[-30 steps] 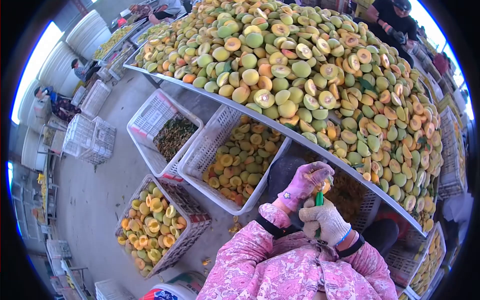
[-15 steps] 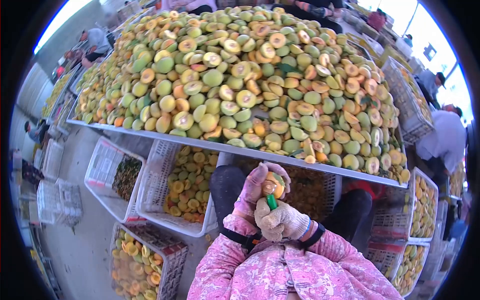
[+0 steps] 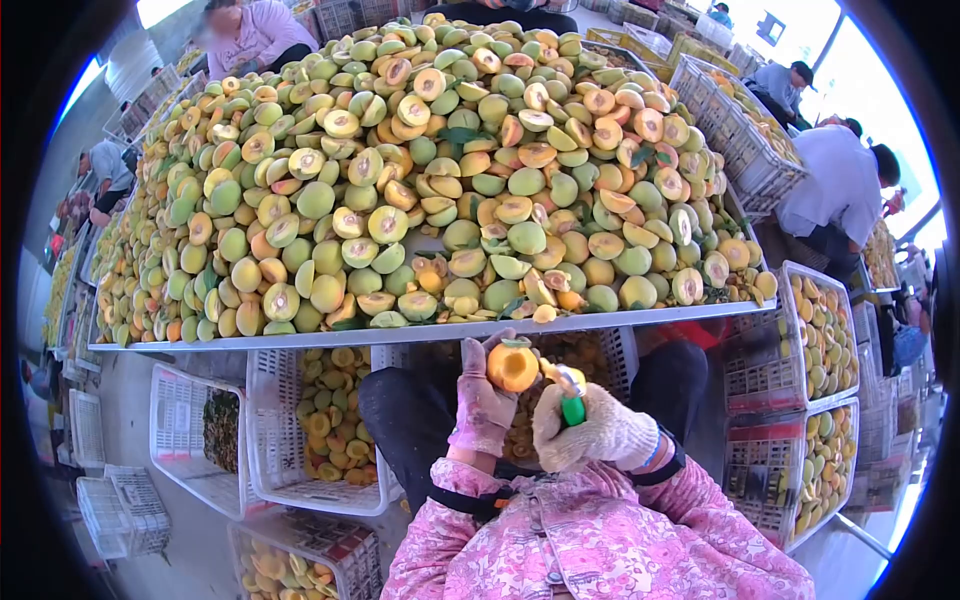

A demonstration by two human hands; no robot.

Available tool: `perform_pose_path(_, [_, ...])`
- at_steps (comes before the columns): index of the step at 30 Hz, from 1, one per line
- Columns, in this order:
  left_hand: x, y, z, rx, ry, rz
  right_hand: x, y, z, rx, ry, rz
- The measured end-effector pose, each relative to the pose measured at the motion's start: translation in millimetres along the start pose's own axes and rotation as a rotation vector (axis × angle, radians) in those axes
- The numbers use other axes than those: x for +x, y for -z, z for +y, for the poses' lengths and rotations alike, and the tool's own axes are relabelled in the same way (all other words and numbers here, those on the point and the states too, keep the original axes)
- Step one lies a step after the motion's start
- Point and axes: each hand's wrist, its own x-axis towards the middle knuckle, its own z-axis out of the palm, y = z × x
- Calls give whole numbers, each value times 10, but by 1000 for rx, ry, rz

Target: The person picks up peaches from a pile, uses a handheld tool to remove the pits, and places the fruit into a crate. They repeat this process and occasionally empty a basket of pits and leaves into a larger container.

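Observation:
My left hand [image 3: 482,402], in a stained pinkish glove, holds a halved yellow-orange fruit [image 3: 513,368] with its cut face showing a round hollow. Just to its right, my right hand [image 3: 592,428], in a cream knitted glove, is wrapped round a green-handled tool [image 3: 573,409]. A yellowish piece [image 3: 550,371] shows at the tool's metal end, close to the fruit. Both hands are over my lap, below the near edge of a metal-rimmed table [image 3: 440,334] heaped with whole and halved green-yellow fruit [image 3: 387,225].
Crates of fruit halves stand at left [image 3: 268,430] and right [image 3: 790,350]. Another crate [image 3: 195,470] holds dark scraps. My knees flank a container below the table edge. Across the table sits a person [image 3: 265,35]; another person [image 3: 835,185] bends over at the right.
The hands have moved apart, and the fruit's hollow now faces up. The tool has come away from the fruit with a piece at its end. The view has shifted, showing the table lower.

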Motion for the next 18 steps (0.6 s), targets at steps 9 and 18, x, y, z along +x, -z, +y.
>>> perform_pose_path(9, [-165, 204, 287, 108, -124, -6, 327, 303, 46, -1335, -25, 433])
perform_pose_path(18, [-308, 136, 474, 270, -253, 103, 796, 62, 154, -1713, 223, 344])
